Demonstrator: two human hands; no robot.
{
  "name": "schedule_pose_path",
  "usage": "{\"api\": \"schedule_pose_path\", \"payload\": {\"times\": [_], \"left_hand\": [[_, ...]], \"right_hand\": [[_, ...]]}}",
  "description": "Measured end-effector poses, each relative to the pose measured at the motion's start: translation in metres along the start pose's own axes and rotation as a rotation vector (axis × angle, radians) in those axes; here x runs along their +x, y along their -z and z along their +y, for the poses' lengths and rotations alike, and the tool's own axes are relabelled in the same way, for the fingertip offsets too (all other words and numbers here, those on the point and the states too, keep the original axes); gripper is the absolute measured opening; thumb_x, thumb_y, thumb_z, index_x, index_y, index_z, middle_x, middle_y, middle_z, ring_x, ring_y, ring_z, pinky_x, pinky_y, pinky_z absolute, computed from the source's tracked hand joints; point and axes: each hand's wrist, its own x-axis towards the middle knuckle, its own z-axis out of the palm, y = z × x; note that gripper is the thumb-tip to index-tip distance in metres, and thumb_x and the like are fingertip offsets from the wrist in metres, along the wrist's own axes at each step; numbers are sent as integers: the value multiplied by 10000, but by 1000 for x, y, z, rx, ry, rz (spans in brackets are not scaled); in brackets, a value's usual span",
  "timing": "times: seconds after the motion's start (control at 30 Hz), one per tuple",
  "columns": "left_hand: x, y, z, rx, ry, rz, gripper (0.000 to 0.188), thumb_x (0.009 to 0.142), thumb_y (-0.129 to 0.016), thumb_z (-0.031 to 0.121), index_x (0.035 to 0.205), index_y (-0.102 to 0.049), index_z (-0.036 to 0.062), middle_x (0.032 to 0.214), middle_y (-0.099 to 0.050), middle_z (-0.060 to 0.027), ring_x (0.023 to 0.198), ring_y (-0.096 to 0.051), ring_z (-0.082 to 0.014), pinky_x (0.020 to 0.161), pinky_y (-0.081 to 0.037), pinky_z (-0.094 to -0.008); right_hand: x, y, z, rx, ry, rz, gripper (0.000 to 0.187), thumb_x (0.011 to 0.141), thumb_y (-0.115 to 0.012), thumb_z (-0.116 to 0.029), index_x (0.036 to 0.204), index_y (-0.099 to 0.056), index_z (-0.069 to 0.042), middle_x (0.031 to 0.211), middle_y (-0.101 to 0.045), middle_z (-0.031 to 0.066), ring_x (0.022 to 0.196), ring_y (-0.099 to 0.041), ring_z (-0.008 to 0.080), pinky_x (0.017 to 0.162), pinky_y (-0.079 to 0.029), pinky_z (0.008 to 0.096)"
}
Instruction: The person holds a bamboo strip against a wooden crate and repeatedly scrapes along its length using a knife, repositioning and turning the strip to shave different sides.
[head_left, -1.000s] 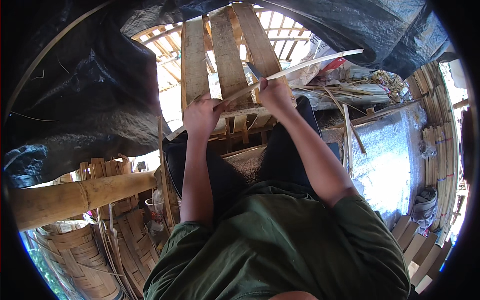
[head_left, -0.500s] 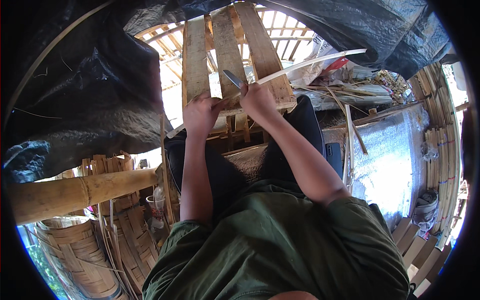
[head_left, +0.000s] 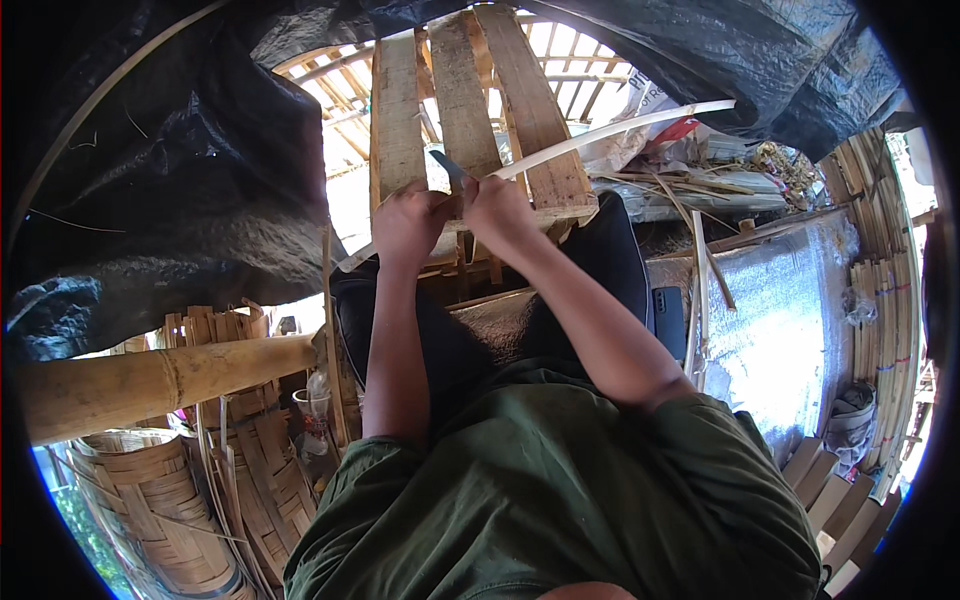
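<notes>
A long pale strip, apparently bamboo (head_left: 590, 137), runs slantwise across the near end of a slatted wooden bench (head_left: 462, 110). My left hand (head_left: 408, 226) is closed around the strip near its lower left end, which pokes out past the wrist. Close beside it, my right hand (head_left: 500, 212) grips a knife (head_left: 447, 165) whose blade points up and to the left. The knife's handle is hidden in my fist. The strip passes by the right hand and stretches off to the upper right; fingers hide where blade and strip meet.
On the left, a thick bamboo pole (head_left: 170, 385) lies above a woven basket (head_left: 150, 510). Black plastic sheeting (head_left: 190, 190) hangs at left and overhead. A phone (head_left: 668, 312) rests by my right leg, next to loose strips (head_left: 698, 290). Bundled slats (head_left: 875, 330) stand far right.
My right hand, with the knife, has moved a little left along the strip, closer to my left hand. The left hand has barely shifted.
</notes>
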Motion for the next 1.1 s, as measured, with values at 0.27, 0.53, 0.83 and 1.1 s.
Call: {"api": "schedule_pose_path", "payload": {"times": [0.27,0.53,0.83,1.1], "left_hand": [[0,5,-3,7,25,-35,300,836,-719,466,793,-793,179,749,-645,-55,681,-676,-276,611,-524,-402],[1,-2,-3,-21,-4,-10,320,839,-713,476,801,-793,169,738,-641,-60,680,-677,-285,616,-531,-409],[3,4,2,-24,-3,-24,324,855,-704,460,764,-780,159,706,-622,-58,650,-662,-280,592,-514,-396],[-13,2,-3,-9,5,-3,297,830,-744,426,769,-774,137,705,-587,-66,689,-650,-280,625,-498,-417]], "right_hand": [[39,66,84,-303,-21,266,494,1056,-346,-327,930,-677,17,886,-701,253,839,-713,378,711,-577,477],[9,11,18,-64,81,112,521,1037,-413,-407,969,-675,39,851,-693,281,844,-699,420,734,-557,518],[48,97,94,-91,-249,238,496,1029,-384,-359,1037,-680,40,968,-697,290,902,-706,411,751,-576,493],[16,33,32,-89,-22,46,511,1025,-398,-373,1005,-675,56,950,-688,305,939,-687,444,876,-521,540]]}}
